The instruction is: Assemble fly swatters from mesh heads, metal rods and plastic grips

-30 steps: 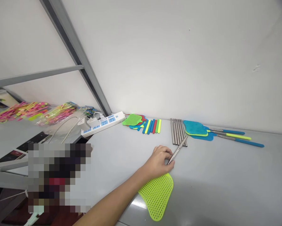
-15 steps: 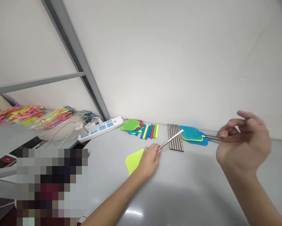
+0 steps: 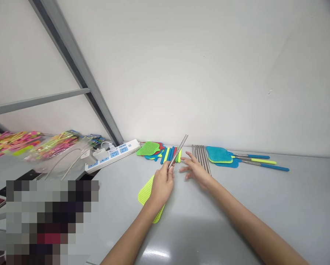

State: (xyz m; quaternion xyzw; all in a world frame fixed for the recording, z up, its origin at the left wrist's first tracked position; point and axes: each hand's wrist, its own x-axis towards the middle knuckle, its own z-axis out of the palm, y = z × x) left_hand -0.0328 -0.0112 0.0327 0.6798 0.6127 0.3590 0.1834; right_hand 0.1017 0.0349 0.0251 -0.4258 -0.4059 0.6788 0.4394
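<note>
My left hand (image 3: pixel 162 186) is closed around a fly swatter with a metal rod (image 3: pixel 182 142) that points up and away. Its yellow-green perforated head (image 3: pixel 145 192) shows beneath my wrist; the join between head and rod is hidden by my fingers. My right hand (image 3: pixel 195 170) is open, fingers spread, just right of the rod and holding nothing. Close beyond it lies a row of coloured handle sleeves (image 3: pixel 167 155) in blue, yellow, red and green. Several bare metal rods (image 3: pixel 201 156) lie side by side behind my right hand, partly covered by it.
Fly swatters with blue and yellow handles (image 3: pixel 219 154) lie stacked at right. Loose swatter heads (image 3: pixel 148 148) sit left of the sleeves. A white power strip (image 3: pixel 112 156) with plugs and cables lies farther left, near a grey metal frame (image 3: pixel 98 101) and bagged colourful items (image 3: pixel 61 143).
My right hand has come from the right side to beside the coloured sleeves, its fingers spreading. The rod in my left hand has swung to point more steeply away.
</note>
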